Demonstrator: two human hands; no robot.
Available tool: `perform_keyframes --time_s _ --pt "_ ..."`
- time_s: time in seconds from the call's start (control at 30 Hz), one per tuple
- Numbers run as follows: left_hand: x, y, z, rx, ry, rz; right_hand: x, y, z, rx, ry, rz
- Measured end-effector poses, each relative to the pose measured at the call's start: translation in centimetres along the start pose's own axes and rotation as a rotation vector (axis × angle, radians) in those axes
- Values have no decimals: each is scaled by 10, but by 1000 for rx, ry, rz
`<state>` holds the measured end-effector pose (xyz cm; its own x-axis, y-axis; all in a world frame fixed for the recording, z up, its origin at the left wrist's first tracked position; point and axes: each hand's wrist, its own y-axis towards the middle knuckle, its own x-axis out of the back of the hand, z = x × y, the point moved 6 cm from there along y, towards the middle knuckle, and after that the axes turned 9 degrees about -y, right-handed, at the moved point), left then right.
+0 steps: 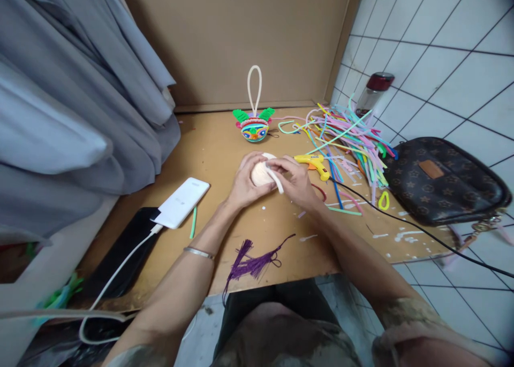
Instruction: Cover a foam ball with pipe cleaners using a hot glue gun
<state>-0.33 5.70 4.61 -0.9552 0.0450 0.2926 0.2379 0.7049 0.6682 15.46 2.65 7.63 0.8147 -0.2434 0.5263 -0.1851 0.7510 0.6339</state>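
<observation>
Near the middle of the wooden table [217, 169], my left hand [242, 184] is wrapped round a cream-coloured ball [261, 175]. My right hand [298, 182] pinches a short white fuzzy strip [277, 180] against the ball's right side; the strip's lower end sticks out between the hands. Beyond them stands a colourful animal-head ornament [254, 129] with green ears and a white loop on top. Just right of my right hand lies a yellow glue gun [315, 164] with a black cord. Purple tassels [252, 264] rest near the front edge.
Many coloured fuzzy sticks [349, 137] lie piled at the back right, beside a brown patterned bag [441, 180] and a red-lidded bottle [373, 91]. At the left are a white power bank [183, 203] with a cable, a black phone-like slab [126, 254] and a grey curtain [80, 89].
</observation>
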Motion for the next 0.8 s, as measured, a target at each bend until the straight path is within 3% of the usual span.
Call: perform_keyframes --time_s 0.07,0.2,0.27,0.37,0.63,0.7,0.8 --pt "3 0 7 51 -39 -44 10 1 -16 -25 -119 -45" --pt "14 -1 28 226 -177 -147 44 -4 -71 -294 -540 -241" --pt "18 -1 36 300 -248 -174 53 -10 -96 -454 -706 -221" --pt "19 -1 42 365 -368 -167 53 -16 -117 -632 -873 -79" --pt "15 -2 44 416 -593 -47 62 -17 -124 -819 -833 -45" --pt "14 -2 41 404 -599 -17 69 -13 -120 -785 -774 -162" --pt "15 -1 38 393 -597 -3 75 -4 -98 -517 -658 -421"
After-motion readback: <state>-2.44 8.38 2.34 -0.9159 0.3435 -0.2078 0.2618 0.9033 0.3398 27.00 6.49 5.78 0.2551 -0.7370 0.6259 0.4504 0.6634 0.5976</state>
